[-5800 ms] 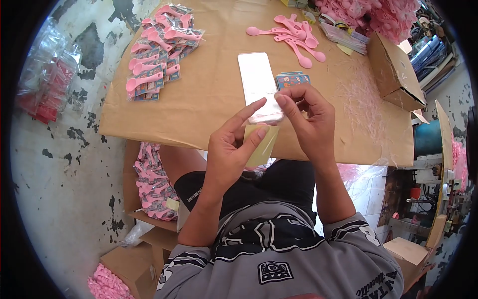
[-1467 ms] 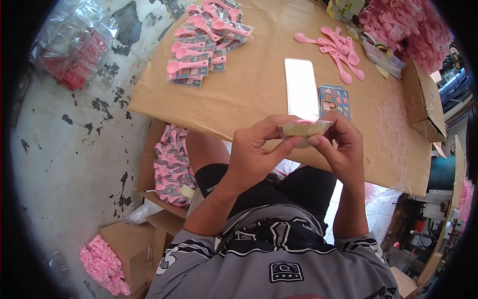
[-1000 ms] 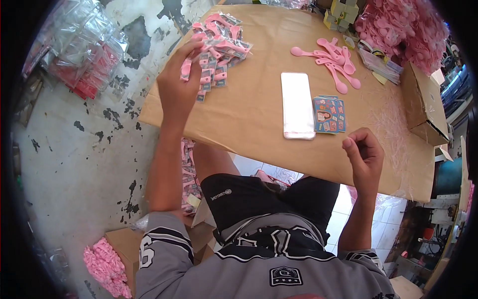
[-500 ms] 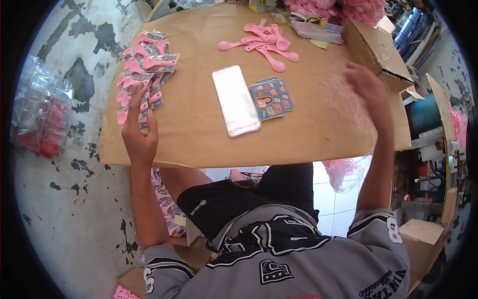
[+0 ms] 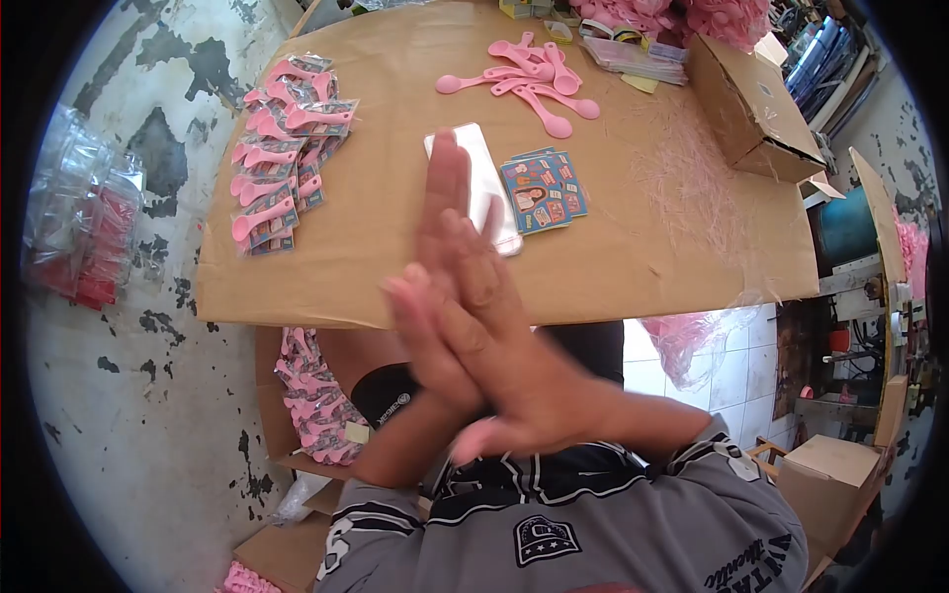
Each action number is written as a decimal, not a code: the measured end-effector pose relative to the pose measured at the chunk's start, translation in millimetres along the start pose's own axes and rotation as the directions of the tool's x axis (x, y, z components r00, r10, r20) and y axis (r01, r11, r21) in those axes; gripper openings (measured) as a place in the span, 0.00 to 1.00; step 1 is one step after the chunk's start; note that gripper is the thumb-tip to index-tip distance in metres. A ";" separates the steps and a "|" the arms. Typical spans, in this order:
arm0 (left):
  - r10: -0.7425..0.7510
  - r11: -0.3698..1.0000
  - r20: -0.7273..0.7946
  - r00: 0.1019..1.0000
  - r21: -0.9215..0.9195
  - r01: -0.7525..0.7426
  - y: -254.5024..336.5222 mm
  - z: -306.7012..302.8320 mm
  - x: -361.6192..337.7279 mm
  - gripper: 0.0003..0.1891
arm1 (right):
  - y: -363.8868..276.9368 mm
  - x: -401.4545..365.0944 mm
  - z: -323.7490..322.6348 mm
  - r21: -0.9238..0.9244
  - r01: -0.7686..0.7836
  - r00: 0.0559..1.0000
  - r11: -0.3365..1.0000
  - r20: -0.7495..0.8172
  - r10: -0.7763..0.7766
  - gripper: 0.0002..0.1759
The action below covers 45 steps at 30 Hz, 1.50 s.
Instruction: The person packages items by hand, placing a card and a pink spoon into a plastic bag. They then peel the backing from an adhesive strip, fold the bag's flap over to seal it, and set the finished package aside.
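Observation:
In front of my body, over the near table edge, my two hands meet palm to palm. My left hand (image 5: 427,331) has its fingers stretched out and slightly blurred by motion. Across it lies my right hand (image 5: 509,351), fingers extended as well, covering part of the left palm. No object shows in either hand. Just beyond the fingers lies a stack of clear plastic sleeves (image 5: 484,168), partly hidden. To its right sits a small stack of blue printed cards (image 5: 544,193). Loose pink measuring spoons (image 5: 557,127) lie in a pile farther back.
Bagged pink spoons with cards (image 5: 267,217) cover the table's left side. A cardboard box (image 5: 751,109) stands at the back right, near pink plastic shreds (image 5: 692,178). Below the table at left, another box holds many bagged spoons (image 5: 316,405).
My left hand has left the bagged spoons and moved right. My right hand has come in from the right side, and both palms now touch before my body.

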<state>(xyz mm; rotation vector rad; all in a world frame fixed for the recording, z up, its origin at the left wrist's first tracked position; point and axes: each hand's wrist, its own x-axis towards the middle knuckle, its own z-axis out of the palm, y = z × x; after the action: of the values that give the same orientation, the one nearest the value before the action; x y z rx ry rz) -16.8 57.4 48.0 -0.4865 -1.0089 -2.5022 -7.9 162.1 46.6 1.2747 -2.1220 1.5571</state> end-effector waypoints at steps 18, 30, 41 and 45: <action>-0.501 0.846 0.573 0.649 0.480 0.231 5.3 5.0 -85.1 0.16 | 243.9 138.7 -131.4 -0.765 -0.074 0.968 0.640 0.098 0.229 0.47; -0.594 0.717 0.026 0.804 0.470 0.515 47.5 -66.7 -133.7 0.14 | 292.6 159.5 -66.2 -0.715 -0.199 0.967 0.671 -0.034 0.252 0.44; -0.128 0.469 -0.350 0.928 0.803 0.368 64.3 -107.0 -54.9 0.15 | 211.0 157.6 -93.9 -0.334 -0.069 0.978 0.940 0.161 0.129 0.14; -0.129 0.133 -0.287 0.949 0.944 0.303 66.9 -87.4 -12.3 0.15 | 135.4 133.4 -85.4 -0.291 -0.071 0.962 0.954 0.234 0.143 0.10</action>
<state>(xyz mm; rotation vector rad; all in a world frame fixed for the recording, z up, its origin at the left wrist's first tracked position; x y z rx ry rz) 11.3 -46.5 21.6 0.3151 -2.4523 -1.3717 -214.1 176.0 73.6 1.3348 -2.4996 1.1216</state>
